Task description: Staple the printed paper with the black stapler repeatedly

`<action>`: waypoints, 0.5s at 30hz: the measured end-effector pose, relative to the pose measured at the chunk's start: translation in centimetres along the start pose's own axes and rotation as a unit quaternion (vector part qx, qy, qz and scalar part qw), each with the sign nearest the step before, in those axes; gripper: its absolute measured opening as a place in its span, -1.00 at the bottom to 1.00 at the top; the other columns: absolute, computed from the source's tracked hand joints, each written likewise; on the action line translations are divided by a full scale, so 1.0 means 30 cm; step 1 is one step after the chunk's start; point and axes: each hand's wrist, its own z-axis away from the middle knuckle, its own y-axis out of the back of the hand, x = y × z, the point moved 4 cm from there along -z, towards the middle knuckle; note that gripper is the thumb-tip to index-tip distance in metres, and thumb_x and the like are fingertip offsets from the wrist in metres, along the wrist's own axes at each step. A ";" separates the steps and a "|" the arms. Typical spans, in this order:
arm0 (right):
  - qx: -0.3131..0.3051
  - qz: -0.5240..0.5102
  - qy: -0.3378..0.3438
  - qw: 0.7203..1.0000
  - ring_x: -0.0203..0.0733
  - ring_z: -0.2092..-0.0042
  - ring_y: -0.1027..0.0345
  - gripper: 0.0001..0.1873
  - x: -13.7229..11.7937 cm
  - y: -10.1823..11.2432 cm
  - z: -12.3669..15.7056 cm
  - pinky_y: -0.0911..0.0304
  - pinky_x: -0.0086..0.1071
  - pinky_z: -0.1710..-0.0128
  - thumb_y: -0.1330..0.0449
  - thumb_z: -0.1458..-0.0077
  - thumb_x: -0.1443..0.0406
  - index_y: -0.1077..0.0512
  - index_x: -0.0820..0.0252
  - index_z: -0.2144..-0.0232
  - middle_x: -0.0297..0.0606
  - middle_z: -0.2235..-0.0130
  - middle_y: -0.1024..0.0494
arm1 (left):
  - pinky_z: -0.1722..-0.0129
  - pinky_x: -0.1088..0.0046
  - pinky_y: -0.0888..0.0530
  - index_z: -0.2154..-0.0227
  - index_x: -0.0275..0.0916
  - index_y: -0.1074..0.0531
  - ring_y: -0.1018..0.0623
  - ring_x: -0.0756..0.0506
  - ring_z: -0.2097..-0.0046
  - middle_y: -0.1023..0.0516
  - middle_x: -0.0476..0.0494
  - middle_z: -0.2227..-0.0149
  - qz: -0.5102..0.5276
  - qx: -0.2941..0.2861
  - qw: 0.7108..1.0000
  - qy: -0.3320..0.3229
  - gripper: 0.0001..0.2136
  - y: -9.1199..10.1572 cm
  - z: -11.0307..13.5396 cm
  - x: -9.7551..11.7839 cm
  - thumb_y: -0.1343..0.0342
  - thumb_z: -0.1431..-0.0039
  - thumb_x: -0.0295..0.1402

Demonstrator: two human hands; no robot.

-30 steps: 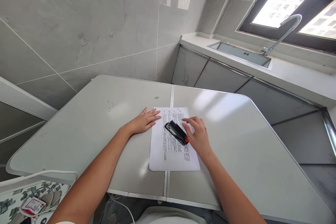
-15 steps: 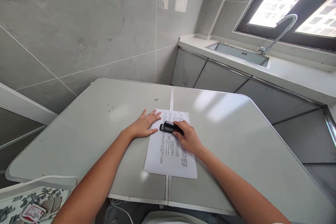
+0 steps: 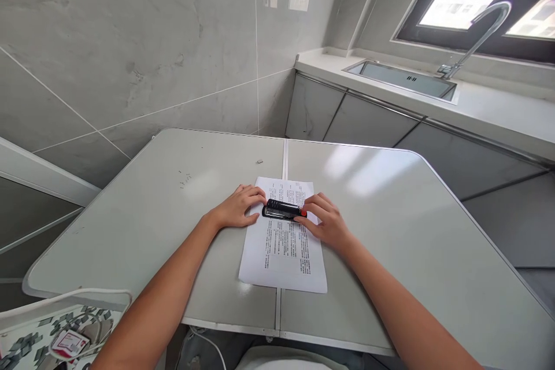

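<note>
A black stapler (image 3: 282, 208) with a red patch at its right end lies crosswise over the upper part of a printed sheet of paper (image 3: 281, 266). My right hand (image 3: 326, 221) grips the stapler's right end between thumb and fingers. At the other end, my left hand (image 3: 238, 207) rests on the table and the paper's left edge. Its fingers bend toward the stapler's tip, the thumb apart from them; whether they touch it is hard to make out.
The pale folding table (image 3: 143, 231) has a metal seam down its middle. Beyond the paper sits a small grey piece (image 3: 259, 161), and several staple-like bits (image 3: 184, 178) lie to the left. A charger-like box (image 3: 69, 343) with cables is at lower left. A counter with a sink (image 3: 403, 81) stands at right.
My right hand has slid right, from the stapler's body to its end, uncovering more of it. My left hand's fingers have gone from spread flat to bent beside the stapler's tip.
</note>
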 end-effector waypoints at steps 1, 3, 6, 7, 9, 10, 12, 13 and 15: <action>0.018 -0.003 0.013 1.000 -0.07 0.23 -0.36 -0.85 0.004 0.007 0.002 -0.34 -0.17 0.20 -0.29 -0.25 0.15 -0.56 0.05 0.33 -0.19 0.27 -0.54 | -0.19 0.11 -0.26 0.03 -0.10 -0.49 -0.47 -0.26 -0.11 -0.52 -0.18 -0.10 0.005 -0.004 1.000 0.000 -0.74 -0.002 -0.001 0.002 -0.18 -0.24 -0.25; 0.054 -0.019 0.043 0.997 -0.12 0.31 -0.32 -0.82 0.006 0.017 0.005 -0.28 -0.23 0.31 -0.25 -0.27 0.25 -0.56 0.06 0.40 -0.21 0.36 -0.51 | -0.17 0.14 -0.25 0.06 -0.12 -0.49 -0.48 -0.25 -0.08 -0.52 -0.17 -0.07 0.016 -0.007 1.000 0.001 -0.75 -0.006 -0.005 0.004 -0.22 -0.24 -0.19; 0.074 -0.055 0.075 0.993 -0.19 0.38 -0.26 -0.71 0.000 0.016 0.005 -0.18 -0.27 0.39 -0.21 -0.27 0.37 -0.48 0.12 0.53 -0.24 0.45 -0.45 | -0.11 0.21 -0.23 0.13 -0.16 -0.48 -0.49 -0.21 -0.03 -0.53 -0.15 0.00 0.023 -0.002 1.000 0.005 -0.76 -0.012 -0.010 -0.002 -0.22 -0.26 -0.14; 0.074 -0.066 0.072 0.992 -0.20 0.39 -0.26 -0.68 -0.001 0.013 0.004 -0.16 -0.28 0.40 -0.20 -0.26 0.39 -0.44 0.13 0.56 -0.25 0.46 -0.44 | -0.08 0.23 -0.23 0.15 -0.17 -0.47 -0.49 -0.18 0.01 -0.53 -0.14 0.03 0.025 -0.003 1.000 0.009 -0.77 -0.014 -0.012 -0.005 -0.20 -0.28 -0.14; 0.079 -0.087 0.042 0.992 -0.25 0.43 -0.23 -0.61 0.002 0.008 -0.002 -0.11 -0.31 0.43 -0.17 -0.26 0.41 -0.34 0.15 0.63 -0.28 0.48 -0.41 | -0.01 0.28 -0.24 0.18 -0.18 -0.44 -0.49 -0.14 0.11 -0.53 -0.10 0.09 0.034 -0.012 0.999 0.017 -0.78 -0.020 -0.014 -0.010 -0.18 -0.30 -0.15; 0.084 -0.096 0.023 0.992 -0.28 0.46 -0.20 -0.58 0.005 0.006 -0.005 -0.07 -0.32 0.46 -0.15 -0.26 0.42 -0.29 0.16 0.66 -0.30 0.50 -0.38 | 0.02 0.29 -0.24 0.18 -0.19 -0.43 -0.48 -0.12 0.15 -0.53 -0.09 0.11 0.041 -0.017 0.999 0.021 -0.78 -0.022 -0.015 -0.012 -0.18 -0.30 -0.15; 0.088 -0.105 -0.001 0.991 -0.32 0.51 -0.12 -0.54 0.009 0.002 -0.011 0.01 -0.33 0.50 -0.12 -0.24 0.43 -0.18 0.16 0.69 -0.33 0.54 -0.33 | 0.05 0.32 -0.23 0.19 -0.20 -0.40 -0.46 -0.10 0.19 -0.52 -0.07 0.14 0.057 -0.020 0.998 0.030 -0.77 -0.024 -0.017 -0.014 -0.18 -0.29 -0.14; 0.086 -0.106 -0.005 0.991 -0.34 0.52 -0.09 -0.54 0.010 0.000 -0.014 0.03 -0.34 0.50 -0.11 -0.23 0.43 -0.14 0.17 0.70 -0.35 0.55 -0.31 | 0.06 0.32 -0.23 0.20 -0.20 -0.40 -0.46 -0.10 0.20 -0.52 -0.07 0.15 0.065 -0.020 0.997 0.035 -0.76 -0.024 -0.017 -0.015 -0.19 -0.28 -0.14; 0.079 -0.105 -0.002 0.991 -0.34 0.53 -0.05 -0.54 0.014 -0.006 -0.020 0.06 -0.34 0.51 -0.11 -0.20 0.43 -0.10 0.16 0.70 -0.36 0.56 -0.28 | 0.05 0.33 -0.22 0.22 -0.20 -0.40 -0.46 -0.10 0.19 -0.52 -0.05 0.19 0.079 -0.020 0.996 0.044 -0.75 -0.023 -0.018 -0.018 -0.21 -0.26 -0.12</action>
